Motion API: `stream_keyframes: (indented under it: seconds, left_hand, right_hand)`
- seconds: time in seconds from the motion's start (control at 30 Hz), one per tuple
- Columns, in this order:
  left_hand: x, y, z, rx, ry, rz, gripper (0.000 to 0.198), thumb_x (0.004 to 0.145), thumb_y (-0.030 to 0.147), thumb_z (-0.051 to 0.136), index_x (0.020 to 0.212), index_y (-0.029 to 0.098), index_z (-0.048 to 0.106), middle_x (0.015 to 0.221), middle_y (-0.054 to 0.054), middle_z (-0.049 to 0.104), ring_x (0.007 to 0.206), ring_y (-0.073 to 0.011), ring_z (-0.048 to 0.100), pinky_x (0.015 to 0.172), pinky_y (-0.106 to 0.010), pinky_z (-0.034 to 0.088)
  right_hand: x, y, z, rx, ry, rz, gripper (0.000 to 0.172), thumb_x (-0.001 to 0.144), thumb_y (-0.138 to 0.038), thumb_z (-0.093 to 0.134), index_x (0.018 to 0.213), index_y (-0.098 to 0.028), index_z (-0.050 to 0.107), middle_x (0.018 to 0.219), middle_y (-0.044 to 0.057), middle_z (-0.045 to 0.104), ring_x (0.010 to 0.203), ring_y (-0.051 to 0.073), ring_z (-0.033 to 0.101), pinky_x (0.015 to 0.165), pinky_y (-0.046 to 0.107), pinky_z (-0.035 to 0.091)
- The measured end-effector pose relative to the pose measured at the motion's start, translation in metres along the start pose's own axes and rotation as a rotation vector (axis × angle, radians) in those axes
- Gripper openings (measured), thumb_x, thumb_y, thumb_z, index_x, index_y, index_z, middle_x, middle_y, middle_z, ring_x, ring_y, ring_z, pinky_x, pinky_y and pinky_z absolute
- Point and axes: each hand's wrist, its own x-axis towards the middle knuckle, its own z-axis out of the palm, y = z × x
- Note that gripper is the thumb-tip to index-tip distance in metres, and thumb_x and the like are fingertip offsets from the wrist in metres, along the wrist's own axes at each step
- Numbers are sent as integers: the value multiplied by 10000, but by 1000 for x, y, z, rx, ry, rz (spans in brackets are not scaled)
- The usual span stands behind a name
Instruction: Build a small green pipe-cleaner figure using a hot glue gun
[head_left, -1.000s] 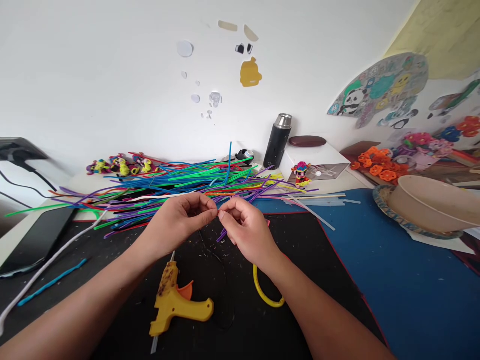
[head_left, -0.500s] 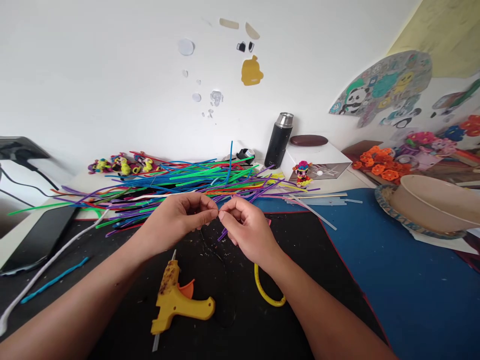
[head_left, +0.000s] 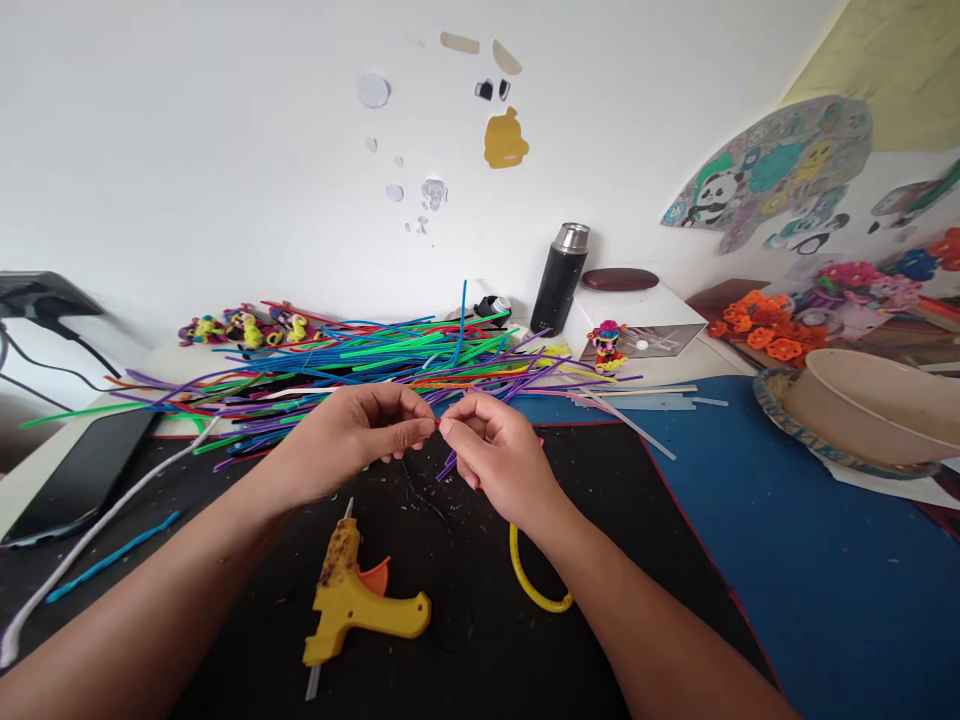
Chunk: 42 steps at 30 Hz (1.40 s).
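Our left hand (head_left: 352,440) and right hand (head_left: 496,455) meet fingertip to fingertip, both pinching a tiny reddish piece (head_left: 437,423) between them. A purple strand (head_left: 448,466) hangs just beneath the right fingers.

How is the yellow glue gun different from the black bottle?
The glue gun lies flat on the black mat; the bottle stands upright, far back by the wall. The glue gun is yellow with an orange trigger; the bottle is black with a silver cap. Both are untouched.
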Motion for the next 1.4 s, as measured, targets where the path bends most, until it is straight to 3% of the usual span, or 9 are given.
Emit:
stream_keyframes:
  seconds: [0.7, 1.0, 1.4]
  left_hand:
    - [0, 2, 1, 71, 16, -51, 409, 758, 576, 854, 830, 182, 773, 686, -2, 685, 595, -144, 579, 535, -241, 452]
    - [2, -2, 2, 79, 3, -61, 282, 753, 461, 819, 800, 190, 760, 646, 17, 669, 571, -133, 575, 529, -234, 439]
    - [4, -5, 6, -55, 1, -138, 218, 686, 365, 817, 762, 187, 718, 656, 35, 625, 546, -103, 548, 521, -223, 422]
  right_hand:
    - [-1, 4, 2, -120, 10, -23, 159, 892, -379, 689, 860, -237, 627, 571, -96, 480, 454, 100, 410, 479, 262, 301]
    - [-2, 6, 2, -280, 35, -100, 111, 903, -314, 655, 843, -221, 645, 616, -74, 507, 546, 118, 448, 550, 277, 320]
    - [-3, 5, 4, -261, 22, -79, 99, 892, -309, 656, 852, -224, 625, 618, -79, 505, 547, 117, 450, 530, 268, 300]
